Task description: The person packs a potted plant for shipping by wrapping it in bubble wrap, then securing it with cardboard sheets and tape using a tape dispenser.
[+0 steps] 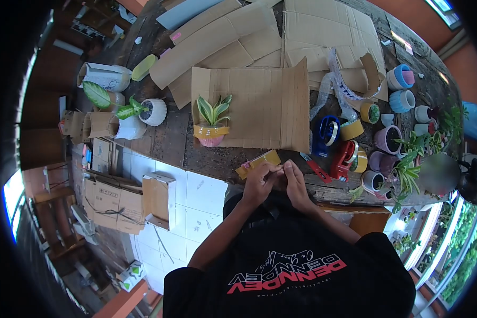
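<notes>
My left hand and my right hand are close together at the near edge of the table. Both have their fingers pinched, and what lies between the fingertips, if anything, is too small to make out. Just beyond my left hand lies a flat yellow-brown piece that looks covered in packing tape. To the right of my right hand rests a red-handled cutter. Farther left stands a pink pot with a yellow tape band around its rim and a variegated plant in it.
A creased cardboard sheet lies mid-table, with more cardboard behind. At right are a blue tape dispenser, a red tape dispenser, tape rolls and several pots. White pots stand at left.
</notes>
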Demonstrator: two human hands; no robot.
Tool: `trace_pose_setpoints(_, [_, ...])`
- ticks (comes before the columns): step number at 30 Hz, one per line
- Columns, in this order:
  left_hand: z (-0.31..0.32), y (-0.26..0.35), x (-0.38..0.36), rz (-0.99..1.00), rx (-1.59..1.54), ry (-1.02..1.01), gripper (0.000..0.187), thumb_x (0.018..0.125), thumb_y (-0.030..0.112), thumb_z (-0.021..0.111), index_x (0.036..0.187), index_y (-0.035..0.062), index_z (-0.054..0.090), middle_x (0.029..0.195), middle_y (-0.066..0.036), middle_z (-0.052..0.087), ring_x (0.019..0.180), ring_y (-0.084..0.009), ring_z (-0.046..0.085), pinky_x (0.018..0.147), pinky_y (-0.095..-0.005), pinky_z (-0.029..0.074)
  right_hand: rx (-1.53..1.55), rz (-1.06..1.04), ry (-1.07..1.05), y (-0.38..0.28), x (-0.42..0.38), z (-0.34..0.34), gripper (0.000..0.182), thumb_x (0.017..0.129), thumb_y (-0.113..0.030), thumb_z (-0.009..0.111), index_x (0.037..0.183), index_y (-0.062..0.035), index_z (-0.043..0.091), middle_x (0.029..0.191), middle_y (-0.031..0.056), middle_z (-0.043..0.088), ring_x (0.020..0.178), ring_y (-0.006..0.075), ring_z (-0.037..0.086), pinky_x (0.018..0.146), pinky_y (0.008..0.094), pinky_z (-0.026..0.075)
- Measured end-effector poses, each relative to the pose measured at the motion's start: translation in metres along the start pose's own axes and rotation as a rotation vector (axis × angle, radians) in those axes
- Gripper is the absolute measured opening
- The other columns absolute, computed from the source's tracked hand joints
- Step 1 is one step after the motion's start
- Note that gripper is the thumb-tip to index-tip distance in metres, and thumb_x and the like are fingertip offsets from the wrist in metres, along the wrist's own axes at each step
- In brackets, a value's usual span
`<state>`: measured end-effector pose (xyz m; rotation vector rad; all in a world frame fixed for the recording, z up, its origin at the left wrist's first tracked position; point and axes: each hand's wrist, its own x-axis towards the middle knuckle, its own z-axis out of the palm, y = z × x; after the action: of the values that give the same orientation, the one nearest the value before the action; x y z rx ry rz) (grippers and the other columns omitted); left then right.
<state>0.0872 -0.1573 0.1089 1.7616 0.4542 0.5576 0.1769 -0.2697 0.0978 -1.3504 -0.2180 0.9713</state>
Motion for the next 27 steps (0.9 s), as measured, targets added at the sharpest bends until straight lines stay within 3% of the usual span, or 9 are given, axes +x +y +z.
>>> trace_pose_setpoints(4, [0.008,-0.002,0.004,-0.130,0.042,0.016,0.026,0.099,0.023,0.062,0.090,-0.0008,0.062,0.086,-0.012,0.064,0.073,-0.0187,0.060,0.067,-0.0310,0.046,-0.301,-0.090,-0.072,-0.010,-0.009,-0.009,0.017,0.106,-0.020,0.051,0.104,-0.0035,0.053,0.085,-0.0015,0.054,0.076,0.0036,0.049,0.067,0.0210,0.041])
trace_pose_setpoints(6, [0.012,-0.006,0.005,-0.127,0.050,-0.007,0.030,0.101,0.026,0.060,0.089,-0.0007,0.060,0.084,-0.010,0.063,0.071,-0.0162,0.059,0.067,-0.0306,0.045,-0.136,-0.072,-0.096,-0.009,-0.009,-0.013,0.012,0.103,-0.015,0.057,0.104,-0.0032,0.054,0.089,-0.0011,0.057,0.080,0.0043,0.053,0.071,0.0211,0.044])
trace_pose_setpoints(10, [0.008,-0.017,0.002,-0.383,-0.375,-0.252,0.041,0.105,0.036,0.051,0.084,0.0009,0.059,0.081,-0.005,0.061,0.072,-0.0113,0.055,0.066,-0.0292,0.044,-0.057,-0.132,-0.113,-0.026,-0.004,-0.026,0.019,0.096,-0.005,0.066,0.111,-0.0020,0.056,0.098,0.0006,0.062,0.088,0.0063,0.059,0.077,0.0234,0.050])
trace_pose_setpoints(15, [0.016,-0.016,-0.013,-0.761,-0.736,-0.225,0.048,0.105,0.043,0.050,0.082,0.0028,0.061,0.081,-0.001,0.058,0.073,-0.0077,0.052,0.066,-0.0255,0.042,-0.183,-0.011,-0.320,-0.041,-0.002,-0.032,0.013,0.097,-0.009,0.065,0.106,-0.0003,0.063,0.090,0.0040,0.064,0.082,0.0090,0.061,0.070,0.0261,0.052])
trace_pose_setpoints(17, [0.008,-0.042,-0.015,-0.538,-0.878,-0.316,0.044,0.104,0.041,0.053,0.086,0.0023,0.062,0.081,0.000,0.058,0.073,-0.0061,0.052,0.065,-0.0242,0.042,-0.364,-0.126,-0.348,-0.051,-0.005,-0.032,0.012,0.099,-0.011,0.062,0.097,0.0005,0.063,0.086,0.0040,0.063,0.076,0.0096,0.059,0.066,0.0253,0.049])
trace_pose_setpoints(20, [-0.019,-0.046,-0.011,-0.377,-0.411,-0.161,0.041,0.103,0.040,0.055,0.084,0.0036,0.061,0.078,0.002,0.054,0.071,-0.0039,0.049,0.062,-0.0229,0.040,-0.278,-0.461,-0.056,-0.031,0.007,-0.073,0.024,0.103,-0.017,0.054,0.085,-0.0016,0.058,0.081,0.0025,0.060,0.067,0.0091,0.054,0.056,0.0253,0.042])
trace_pose_setpoints(22, [-0.042,-0.022,-0.007,-0.444,-0.237,0.042,0.040,0.103,0.038,0.056,0.079,0.0069,0.057,0.072,0.003,0.048,0.066,-0.0033,0.045,0.058,-0.0227,0.037,0.090,-0.254,0.349,-0.048,0.025,-0.113,0.037,0.106,-0.024,0.047,0.074,-0.0058,0.053,0.071,-0.0003,0.056,0.057,0.0084,0.047,0.052,0.0263,0.036])
trace_pose_setpoints(24, [-0.069,-0.020,-0.011,-0.636,-0.322,0.246,0.040,0.103,0.036,0.057,0.072,0.0115,0.051,0.067,0.005,0.041,0.061,-0.0032,0.040,0.054,-0.0227,0.032,-0.519,-0.441,0.537,-0.064,0.044,-0.181,0.047,0.107,-0.037,0.044,0.071,-0.0075,0.052,0.058,-0.0025,0.048,0.051,0.0067,0.043,0.050,0.0281,0.034])
trace_pose_setpoints(27, [-0.097,-0.073,-0.044,-0.743,-0.235,0.488,0.039,0.101,0.035,0.060,0.070,0.0156,0.048,0.062,0.007,0.038,0.054,-0.0033,0.035,0.049,-0.0232,0.026,-0.964,-0.332,0.736,-0.106,0.071,-0.220,0.031,0.103,-0.030,0.050,0.089,-0.0040,0.061,0.071,0.0088,0.059,0.066,0.0241,0.060,0.062,0.0384,0.044])
